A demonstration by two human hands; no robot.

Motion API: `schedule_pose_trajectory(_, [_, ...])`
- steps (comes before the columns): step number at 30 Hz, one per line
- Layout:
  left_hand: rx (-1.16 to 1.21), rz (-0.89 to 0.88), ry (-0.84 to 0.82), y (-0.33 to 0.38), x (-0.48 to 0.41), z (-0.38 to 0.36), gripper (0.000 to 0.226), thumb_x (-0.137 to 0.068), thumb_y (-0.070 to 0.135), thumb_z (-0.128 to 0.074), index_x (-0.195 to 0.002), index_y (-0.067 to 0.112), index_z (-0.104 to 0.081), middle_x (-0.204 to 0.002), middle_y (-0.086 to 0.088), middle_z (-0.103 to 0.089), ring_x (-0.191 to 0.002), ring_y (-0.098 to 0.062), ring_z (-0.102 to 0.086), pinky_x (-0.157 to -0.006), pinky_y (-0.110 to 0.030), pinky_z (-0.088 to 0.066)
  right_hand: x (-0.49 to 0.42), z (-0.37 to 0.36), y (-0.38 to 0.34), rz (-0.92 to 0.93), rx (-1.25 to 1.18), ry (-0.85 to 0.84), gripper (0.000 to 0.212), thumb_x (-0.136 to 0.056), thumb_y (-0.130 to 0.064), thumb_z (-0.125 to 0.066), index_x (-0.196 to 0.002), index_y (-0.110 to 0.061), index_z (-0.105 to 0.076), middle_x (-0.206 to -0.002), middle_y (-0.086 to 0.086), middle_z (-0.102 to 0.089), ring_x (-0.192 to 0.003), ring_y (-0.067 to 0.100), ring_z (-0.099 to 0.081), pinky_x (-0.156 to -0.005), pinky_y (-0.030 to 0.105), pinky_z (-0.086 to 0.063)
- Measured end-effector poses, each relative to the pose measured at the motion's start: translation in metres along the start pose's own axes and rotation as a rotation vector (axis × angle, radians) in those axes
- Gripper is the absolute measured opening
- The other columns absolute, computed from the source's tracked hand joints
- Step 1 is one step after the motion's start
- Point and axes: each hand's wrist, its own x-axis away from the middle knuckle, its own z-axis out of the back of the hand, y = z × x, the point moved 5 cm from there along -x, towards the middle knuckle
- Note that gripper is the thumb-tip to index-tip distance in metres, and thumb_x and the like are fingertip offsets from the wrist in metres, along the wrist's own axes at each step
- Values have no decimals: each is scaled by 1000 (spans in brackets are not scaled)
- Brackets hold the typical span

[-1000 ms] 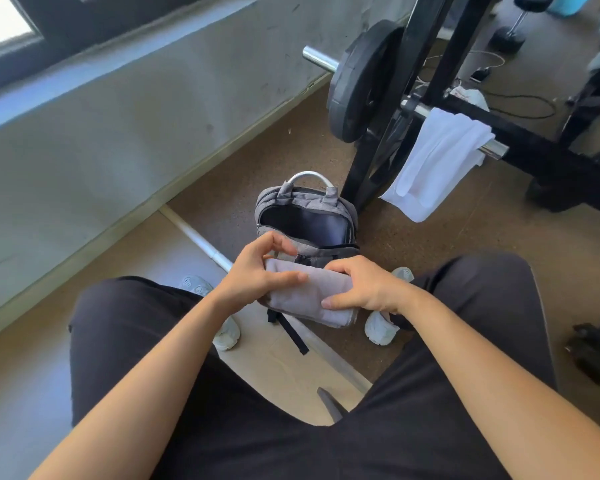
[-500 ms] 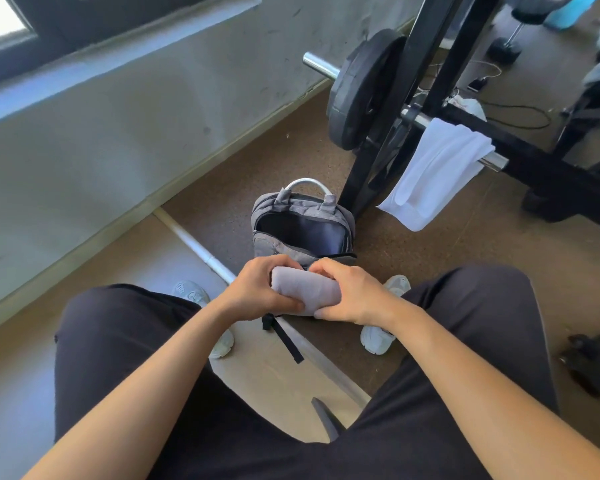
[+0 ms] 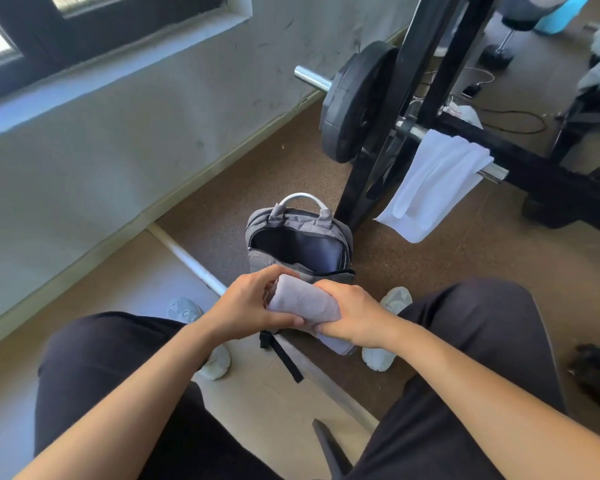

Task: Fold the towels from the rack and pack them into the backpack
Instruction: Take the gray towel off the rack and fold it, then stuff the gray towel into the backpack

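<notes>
A folded grey towel (image 3: 303, 304) is held between my knees, just in front of the open grey backpack (image 3: 267, 223) standing on the floor. My left hand (image 3: 246, 310) grips the towel's left end, fingers curled over it. My right hand (image 3: 352, 315) grips its right end from above. The backpack's main compartment gapes open and looks dark inside. A white towel (image 3: 433, 183) hangs over the steel bar of the black weight rack (image 3: 534, 164) to the right of the backpack.
A black weight plate (image 3: 352, 102) sits on the bar beside the rack's uprights. A wall runs along the left. My white shoes (image 3: 383, 356) flank the backpack. Cables and a phone (image 3: 471, 91) lie on the floor beyond the rack.
The towel went from a longer flat fold to a tighter bundle. Both hands closed round its ends and drew together in front of the backpack.
</notes>
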Motion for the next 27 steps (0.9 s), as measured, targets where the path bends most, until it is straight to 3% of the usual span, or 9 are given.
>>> schedule_pose_trajectory(3, [28, 34, -25, -5, -15, 15, 63, -72, 67, -76, -127, 41, -62, -109, 20, -69, -102, -4, -65, -84, -17, -50, -13, 15, 8, -24, -20, 71, 48, -76, -37, -81, -117, -32, -57, -108, -8, -67, -101, 15, -63, -85, 48, -56])
schedule_pose_trajectory(6, [47, 128, 36, -24, -41, 35, 46, -80, 68, -66, -114, 39, -69, -103, 19, -73, -98, -2, -68, -85, -26, -54, -32, 35, 20, -87, -76, 143, 43, -78, -35, -80, -114, -28, -58, -106, -7, -65, -101, 14, -62, -85, 47, -57])
schedule_pose_trajectory(9, [-104, 164, 110, -54, -73, 46, 9, -91, 43, -70, -98, 38, -70, -94, 19, -74, -89, -3, -69, -84, -37, -57, -57, 56, 33, -170, -223, 196, 43, -84, -31, -78, -121, -28, -56, -111, -7, -63, -107, 12, -60, -93, 42, -56])
schedule_pose_trajectory(10, [-162, 162, 115, -62, -83, 46, 5, -93, 34, -72, -96, 38, -71, -95, 18, -74, -90, -5, -70, -83, -37, -57, -66, 63, 37, -188, -262, 216, 45, -85, -31, -77, -124, -28, -55, -114, -7, -63, -108, 12, -60, -94, 40, -55])
schedule_pose_trajectory(14, [-345, 119, 77, -84, -123, 37, 17, -89, 27, -76, -106, 26, -76, -104, 8, -74, -98, -18, -68, -79, -33, -51, -103, 78, 44, -216, -353, 229, 39, -90, -21, -70, -126, -21, -55, -115, -1, -63, -109, 15, -61, -88, 31, -55])
schedule_pose_trajectory(18, [-467, 33, -26, -96, -159, 22, 44, -77, 50, -67, -112, 24, -75, -106, -1, -72, -105, -32, -63, -87, -43, -52, -136, 79, 54, -225, -270, 235, 36, -88, -17, -70, -122, -16, -57, -114, 4, -63, -106, 19, -61, -89, 37, -55])
schedule_pose_trajectory(22, [-554, 35, -151, -120, -168, 2, 55, -70, 41, -82, -121, 23, -72, -123, -3, -70, -111, -38, -56, -93, -44, -46, -157, 71, 67, -227, -260, 352, 41, -87, -16, -74, -122, -16, -53, -114, 1, -60, -102, 12, -58, -77, 19, -49])
schedule_pose_trajectory(24, [-608, 47, -159, -127, -168, -4, 71, -66, 45, -83, -132, 26, -67, -139, -2, -62, -120, -39, -51, -99, -46, -43, -164, 60, 75, -226, -289, 420, 46, -86, -18, -77, -123, -16, -51, -115, 0, -60, -106, 12, -58, -81, 19, -51])
schedule_pose_trajectory(27, [-700, 23, -186, -133, -163, -13, 102, -59, 62, -74, -152, 33, -44, -159, 0, -42, -135, -38, -39, -108, -51, -39, -170, 35, 86, -181, -244, 428, 47, -84, -21, -79, -123, -17, -52, -112, -2, -61, -106, 13, -60, -89, 29, -56])
